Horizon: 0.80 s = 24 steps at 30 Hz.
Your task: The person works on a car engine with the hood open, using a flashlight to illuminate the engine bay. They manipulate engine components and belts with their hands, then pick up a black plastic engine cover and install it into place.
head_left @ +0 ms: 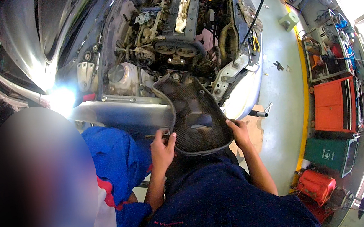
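Observation:
My left hand [163, 149] and my right hand [239, 131] grip opposite edges of a black plastic timing belt cover [194, 135], close in front of my body. Its hollow, textured inside faces up, and its narrower end points toward the car. Beyond it lies the open engine bay, with pulleys [177, 46] showing at the near end of the engine. A crumpled pale glove or cloth [183, 16] rests on top of the engine's dark cover [193, 16]. The fingertips under the cover's rim are partly hidden.
At my left a person in a blue top [115, 149] stands close, by the silver fender [122, 116] and a bright lamp [61, 98]. Rightward are a green stool [289, 21], an orange tool cabinet [335, 105], a green bin [330, 153] and a red tank [317, 187].

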Motion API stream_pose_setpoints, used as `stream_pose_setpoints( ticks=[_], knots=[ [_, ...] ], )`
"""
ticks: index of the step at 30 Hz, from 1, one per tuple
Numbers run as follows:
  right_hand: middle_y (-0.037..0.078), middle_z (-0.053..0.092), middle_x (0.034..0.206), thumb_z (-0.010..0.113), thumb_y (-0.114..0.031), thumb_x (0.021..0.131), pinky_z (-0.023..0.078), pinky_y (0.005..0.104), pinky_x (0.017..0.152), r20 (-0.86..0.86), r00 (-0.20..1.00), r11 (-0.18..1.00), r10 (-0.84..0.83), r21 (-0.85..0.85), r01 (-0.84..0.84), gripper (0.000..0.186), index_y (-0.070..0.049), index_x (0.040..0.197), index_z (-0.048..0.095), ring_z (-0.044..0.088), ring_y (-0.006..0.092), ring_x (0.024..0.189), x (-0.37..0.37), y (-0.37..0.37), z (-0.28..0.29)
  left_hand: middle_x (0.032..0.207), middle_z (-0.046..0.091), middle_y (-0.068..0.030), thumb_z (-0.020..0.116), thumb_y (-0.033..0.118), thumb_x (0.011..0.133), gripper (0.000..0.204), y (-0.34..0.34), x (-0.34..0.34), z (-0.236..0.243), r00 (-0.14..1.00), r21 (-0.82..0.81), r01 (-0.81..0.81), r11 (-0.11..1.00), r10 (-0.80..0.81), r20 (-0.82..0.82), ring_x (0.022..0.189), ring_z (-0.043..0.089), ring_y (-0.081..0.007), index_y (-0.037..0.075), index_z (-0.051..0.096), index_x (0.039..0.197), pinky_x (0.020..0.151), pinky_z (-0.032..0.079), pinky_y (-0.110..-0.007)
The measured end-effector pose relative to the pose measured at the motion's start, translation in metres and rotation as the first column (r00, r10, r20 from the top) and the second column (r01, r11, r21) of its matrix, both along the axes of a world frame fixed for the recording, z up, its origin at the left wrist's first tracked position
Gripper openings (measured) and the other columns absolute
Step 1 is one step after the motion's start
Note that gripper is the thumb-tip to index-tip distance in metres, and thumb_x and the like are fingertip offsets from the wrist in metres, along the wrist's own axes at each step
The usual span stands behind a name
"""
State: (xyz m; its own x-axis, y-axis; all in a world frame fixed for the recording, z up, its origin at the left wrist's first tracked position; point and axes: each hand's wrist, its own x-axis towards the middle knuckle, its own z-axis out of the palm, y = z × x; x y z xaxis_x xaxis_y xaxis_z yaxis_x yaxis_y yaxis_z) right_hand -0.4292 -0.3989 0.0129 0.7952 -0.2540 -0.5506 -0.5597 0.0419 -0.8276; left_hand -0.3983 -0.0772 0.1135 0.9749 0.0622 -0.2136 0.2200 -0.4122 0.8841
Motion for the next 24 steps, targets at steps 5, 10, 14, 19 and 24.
stream_pose_setpoints(
  ticks=[5,10,14,19,24],
  knots=[
    [0.012,0.071,0.110,0.062,-0.024,0.100,0.049,0.0299,0.089,0.059,0.998,0.978,-0.037,0.209,0.024,0.042,0.012,0.123,0.066,0.064,0.0181,0.099,0.002,0.005,0.002,0.071,0.070,-0.0112,0.069,0.022,0.098,0.025,0.004,-0.002,-0.012,1.000,-0.016,-0.016,1.000,0.016,0.011,0.058,0.068,-0.0174,0.000,0.061,0.107,0.053,0.049,-0.034],
    [0.012,0.070,0.116,0.060,-0.020,0.100,0.048,0.0305,0.094,0.010,0.997,0.938,-0.083,0.339,0.074,0.041,0.011,0.127,0.063,0.064,0.0192,0.104,0.000,0.004,0.011,0.068,0.067,-0.0098,0.069,0.021,0.098,0.024,0.002,0.004,-0.002,0.995,-0.073,-0.052,0.996,0.045,-0.087,0.056,0.063,-0.0148,-0.001,0.061,0.107,0.052,0.048,-0.033],
    [0.012,0.070,0.117,0.060,-0.016,0.098,0.048,0.0310,0.095,0.023,0.999,0.931,-0.039,0.364,0.028,0.040,0.010,0.128,0.063,0.063,0.0198,0.105,0.001,0.004,0.020,0.067,0.065,-0.0083,0.069,0.020,0.098,0.024,0.004,0.006,-0.007,0.999,-0.066,-0.045,0.997,0.046,0.027,0.054,0.061,-0.0131,-0.001,0.062,0.107,0.049,0.046,-0.032],
    [0.012,0.070,0.117,0.060,-0.010,0.092,0.048,0.0313,0.096,0.052,0.996,0.917,-0.071,0.397,0.044,0.040,0.010,0.127,0.064,0.064,0.0207,0.105,-0.004,0.001,0.010,0.068,0.066,-0.0087,0.069,0.022,0.098,0.026,0.001,0.008,-0.002,0.996,-0.139,-0.079,0.987,0.073,-0.046,0.053,0.061,-0.0133,-0.001,0.063,0.109,0.048,0.046,-0.033],
    [0.013,0.070,0.115,0.059,-0.006,0.087,0.047,0.0327,0.097,0.043,0.998,0.926,-0.047,0.376,0.027,0.044,0.010,0.128,0.063,0.064,0.0220,0.104,-0.005,0.004,0.017,0.070,0.066,-0.0093,0.070,0.024,0.098,0.028,0.007,0.005,-0.011,0.997,-0.096,-0.063,0.993,0.067,0.037,0.055,0.062,-0.0150,-0.001,0.063,0.109,0.051,0.048,-0.034]
  ],
)
